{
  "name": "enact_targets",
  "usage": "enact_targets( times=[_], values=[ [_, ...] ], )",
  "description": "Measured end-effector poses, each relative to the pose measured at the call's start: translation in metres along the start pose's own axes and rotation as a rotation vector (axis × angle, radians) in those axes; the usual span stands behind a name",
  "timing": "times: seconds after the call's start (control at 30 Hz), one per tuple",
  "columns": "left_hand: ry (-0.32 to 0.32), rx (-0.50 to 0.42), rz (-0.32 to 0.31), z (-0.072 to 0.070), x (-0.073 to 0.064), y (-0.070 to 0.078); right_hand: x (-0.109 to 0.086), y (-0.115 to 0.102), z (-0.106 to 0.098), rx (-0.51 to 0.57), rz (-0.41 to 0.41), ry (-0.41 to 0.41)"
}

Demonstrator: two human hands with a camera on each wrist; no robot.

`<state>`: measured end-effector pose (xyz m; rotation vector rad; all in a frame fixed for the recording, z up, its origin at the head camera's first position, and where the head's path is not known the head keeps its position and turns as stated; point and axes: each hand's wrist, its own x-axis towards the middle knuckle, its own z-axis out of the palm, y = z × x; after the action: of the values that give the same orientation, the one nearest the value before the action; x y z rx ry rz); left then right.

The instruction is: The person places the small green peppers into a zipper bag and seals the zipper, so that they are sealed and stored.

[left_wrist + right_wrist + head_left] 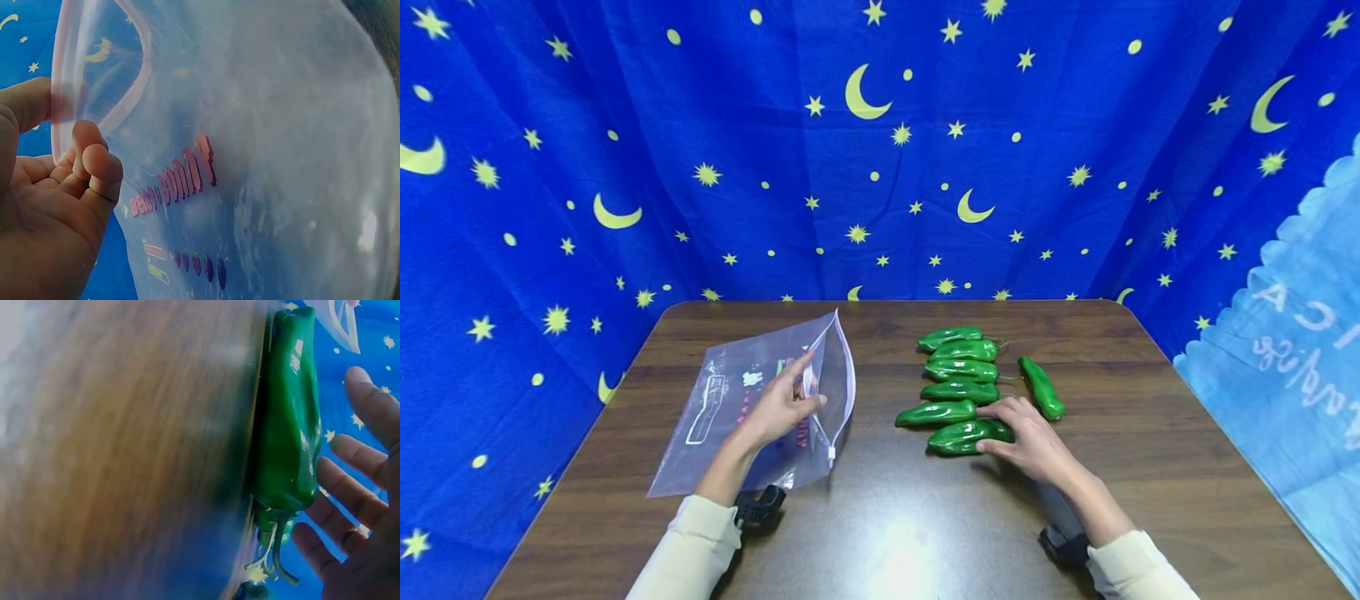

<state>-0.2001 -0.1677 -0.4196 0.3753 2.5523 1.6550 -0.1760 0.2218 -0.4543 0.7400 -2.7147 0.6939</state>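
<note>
My left hand (778,410) holds a clear plastic zip bag (700,462) by its mouth, on the left half of the table. The mouth gapes to the right, its pink zip edge (145,50) bowed apart in the left wrist view. Several green peppers (962,371) lie in a column right of the bag. Over the nearest pepper (961,438) is my right hand (1030,437), thumb at its near side. In the right wrist view, the fingers (353,487) are spread and fairly straight beside that pepper (287,425).
One more green pepper (1042,388) lies apart, right of the column, beyond my right hand. The brown wooden table (880,492) ends at a blue curtain (880,183) with moons and stars. A light blue cloth (1292,333) hangs at the right.
</note>
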Motion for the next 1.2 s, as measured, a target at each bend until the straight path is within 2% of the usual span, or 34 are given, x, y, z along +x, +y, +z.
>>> enact_targets(
  times=[0.2, 0.43, 0.57, 0.7, 0.8, 0.97, 1.2],
  values=[
    [-0.013, -0.035, 0.019, -0.001, -0.005, 0.018, -0.006, 0.005, 0.003, -0.016, 0.014, -0.024],
    [-0.005, -0.051, 0.015, 0.001, 0.005, -0.003, -0.014, 0.007, 0.006, -0.024, 0.003, -0.024],
    [-0.001, -0.055, 0.028, 0.000, 0.003, 0.005, -0.017, 0.008, 0.006, -0.027, -0.005, -0.018],
    [0.000, -0.063, 0.041, 0.001, 0.003, 0.003, -0.021, 0.009, 0.007, -0.040, -0.019, -0.001],
    [0.003, -0.075, 0.045, 0.002, 0.007, -0.007, -0.024, 0.010, 0.006, -0.056, -0.003, -0.003],
    [0.012, -0.098, 0.056, 0.002, 0.008, -0.008, -0.026, 0.009, 0.004, -0.062, 0.048, -0.030],
    [0.038, -0.090, 0.109, 0.003, 0.009, -0.008, -0.027, 0.008, 0.003, -0.067, 0.055, -0.022]
  ],
)
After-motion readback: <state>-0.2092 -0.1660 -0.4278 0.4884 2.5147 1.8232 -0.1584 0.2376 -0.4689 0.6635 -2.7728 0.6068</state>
